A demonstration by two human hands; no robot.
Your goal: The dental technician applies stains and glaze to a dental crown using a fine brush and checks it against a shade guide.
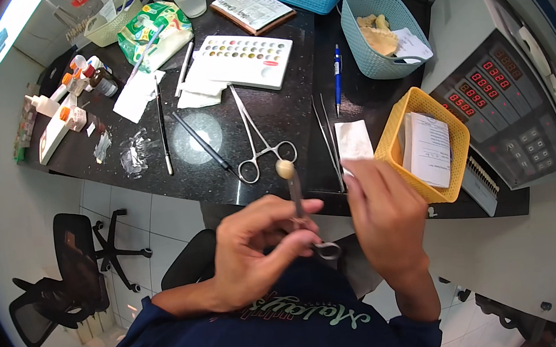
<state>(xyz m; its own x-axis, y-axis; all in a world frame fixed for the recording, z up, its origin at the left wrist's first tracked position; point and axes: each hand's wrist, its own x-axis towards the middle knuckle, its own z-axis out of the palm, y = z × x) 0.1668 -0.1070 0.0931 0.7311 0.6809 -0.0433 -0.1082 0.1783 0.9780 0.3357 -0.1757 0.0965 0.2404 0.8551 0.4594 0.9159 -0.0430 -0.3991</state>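
Observation:
My left hand (257,234) is closed around a metal clamp forceps (296,195), its ring handle sticking out below my fingers. At the upper tip of the forceps sits a small cream, tooth-like piece (285,168). My right hand (391,212) is raised beside it, thumb and fingers pinched together at the near edge of a folded white tissue (353,139). Whatever is in that pinch is too small or hidden to make out. Metal tweezers (328,137) lie just left of the tissue. A second scissor-shaped clamp (254,142) rests on the dark desk (299,119) beyond my left hand.
A white palette (238,68) stands mid-desk, with brushes, tissues and small bottles (101,80) to its left. A blue pen (338,77) lies near a blue basket (376,11). A yellow basket (413,100) with papers and a machine with red digits (488,94) occupy the right.

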